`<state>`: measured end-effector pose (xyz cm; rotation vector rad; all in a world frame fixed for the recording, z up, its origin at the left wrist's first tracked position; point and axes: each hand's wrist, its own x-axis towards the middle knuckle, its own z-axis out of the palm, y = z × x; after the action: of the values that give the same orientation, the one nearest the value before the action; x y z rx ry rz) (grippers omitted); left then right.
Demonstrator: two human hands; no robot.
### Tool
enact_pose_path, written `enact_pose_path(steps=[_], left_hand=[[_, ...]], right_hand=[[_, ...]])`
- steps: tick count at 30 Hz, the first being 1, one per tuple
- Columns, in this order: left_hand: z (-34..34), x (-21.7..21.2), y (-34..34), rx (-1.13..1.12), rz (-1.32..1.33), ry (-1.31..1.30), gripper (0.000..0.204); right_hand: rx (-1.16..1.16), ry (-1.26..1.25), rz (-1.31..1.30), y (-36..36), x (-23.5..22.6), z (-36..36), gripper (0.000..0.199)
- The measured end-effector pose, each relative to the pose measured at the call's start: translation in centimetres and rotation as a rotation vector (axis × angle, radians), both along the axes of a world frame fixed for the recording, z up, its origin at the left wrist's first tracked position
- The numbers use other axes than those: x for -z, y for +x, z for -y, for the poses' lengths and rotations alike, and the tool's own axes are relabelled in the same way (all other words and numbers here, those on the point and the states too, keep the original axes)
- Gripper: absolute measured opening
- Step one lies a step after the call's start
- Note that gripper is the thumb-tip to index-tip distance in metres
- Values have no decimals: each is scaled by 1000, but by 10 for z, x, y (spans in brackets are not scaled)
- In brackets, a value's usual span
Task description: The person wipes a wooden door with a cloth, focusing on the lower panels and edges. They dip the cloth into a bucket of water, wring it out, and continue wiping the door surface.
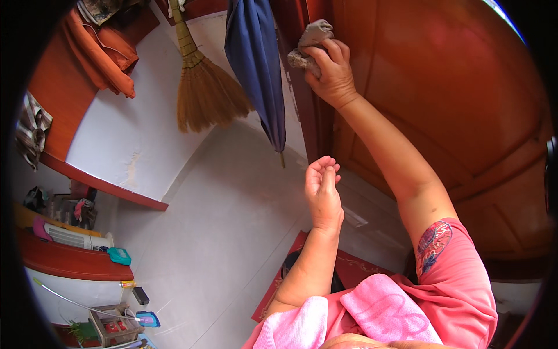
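Note:
With my right arm stretched up and forward, my right hand [336, 72] is closed round a crumpled grey-beige cloth [314, 36]. The cloth presses against the dark red door frame [311, 99], beside the reddish-brown panelled door [442, 87]. Lower down, my left hand [324, 189] is raised in front of me with its fingers loosely curled and the thumb near the fingertips. Nothing shows in it, and it touches nothing. A folded blue umbrella [256, 70] hangs just left of the frame, its tip pointing down.
A straw broom [206, 93] hangs left of the umbrella. Orange cloth [102, 52] drapes over a wooden ledge at upper left. A red mat [360, 262] lies by my feet. At lower left are a mop [147, 319], a wooden crate [113, 328] and a white fan-like appliance [75, 237].

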<state>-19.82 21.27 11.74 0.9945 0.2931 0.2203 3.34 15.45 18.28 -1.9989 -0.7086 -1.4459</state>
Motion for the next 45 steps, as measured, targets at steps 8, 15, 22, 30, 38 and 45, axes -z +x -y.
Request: enact_pose_path(steps=[8, 15, 22, 30, 38, 45], left_hand=[[3, 2, 2, -10, -14, 26, 21], [7, -1, 1, -16, -19, 13, 20], [1, -1, -2, -54, 9, -40, 19], [-4, -3, 3, -73, 18, -17, 18], [-1, -1, -2, -64, 4, 0, 18], [-7, -7, -15, -77, 60, -48, 17]], right_hand=[[89, -275, 336, -21, -147, 1, 41], [108, -485, 367, 1, -116, 0, 26], [120, -953, 43, -16, 24, 0, 19], [105, -1076, -73, -7, 50, -6, 17], [301, -692, 166, -16, -77, -20, 22], [135, -1005, -126, -9, 33, -27, 17]])
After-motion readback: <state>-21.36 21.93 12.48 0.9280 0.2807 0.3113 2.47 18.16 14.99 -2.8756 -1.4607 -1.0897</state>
